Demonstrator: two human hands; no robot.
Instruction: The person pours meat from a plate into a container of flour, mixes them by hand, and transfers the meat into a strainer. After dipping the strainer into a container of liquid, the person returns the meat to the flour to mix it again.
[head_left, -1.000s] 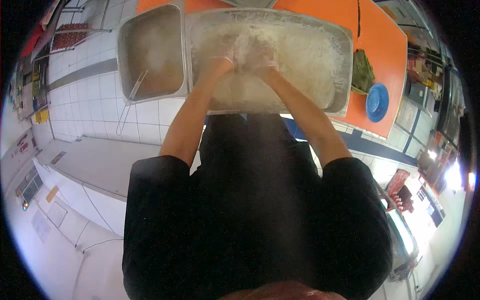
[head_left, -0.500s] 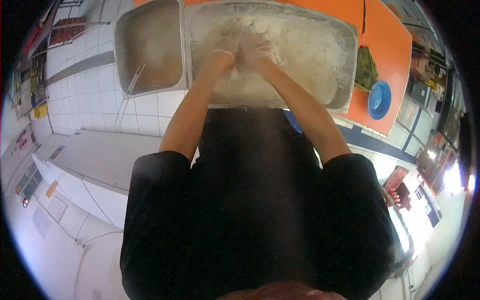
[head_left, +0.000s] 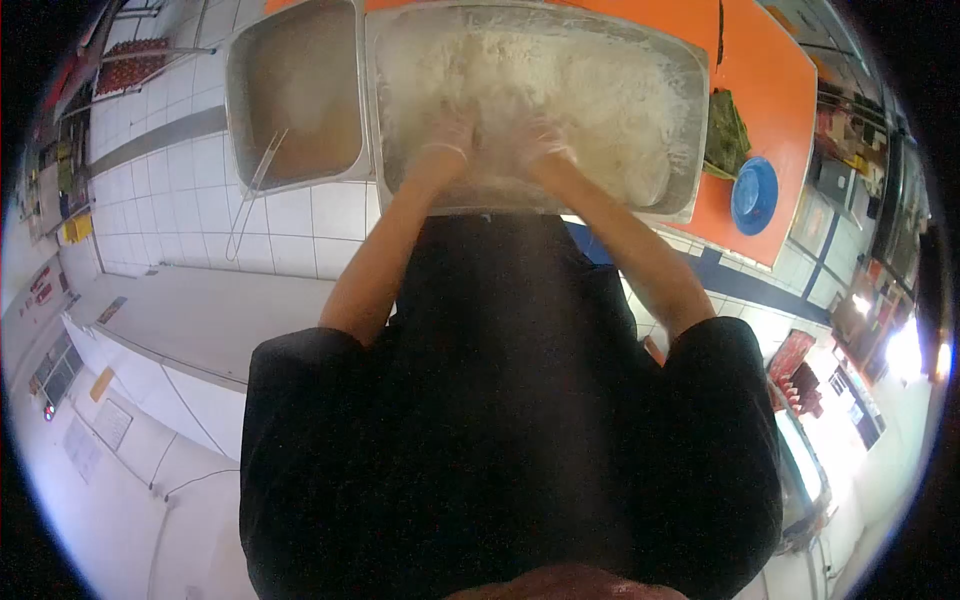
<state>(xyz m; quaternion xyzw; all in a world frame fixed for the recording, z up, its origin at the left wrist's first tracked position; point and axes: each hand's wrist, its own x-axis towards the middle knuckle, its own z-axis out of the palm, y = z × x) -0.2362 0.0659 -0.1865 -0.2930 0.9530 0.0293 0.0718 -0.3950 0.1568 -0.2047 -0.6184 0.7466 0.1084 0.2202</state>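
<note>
Orange covers the bench, which carries everything at waist level so the person can lean over it and press down with straight arms. Pushed to its near edge is the big steel tray, wide and shallow, a shape that lets both arms work side by side. White noodles fill most of that tray, heaped toward the far wall and thinner near the front rim. Beside it on the person's left sits a second steel tray with brownish contents and a pair of tongs resting over its front rim, close enough for a short reach.

Both hands wear thin clear gloves, presumably to keep skin off the food. The left hand and the right hand are pushed into the near part of the noodles, close together. Their fingers are buried in the strands, so I cannot tell whether either grip is closed on a bunch or spread apart.

Off to the right, clear of the work, lie a green bundle and a small blue dish.
</note>
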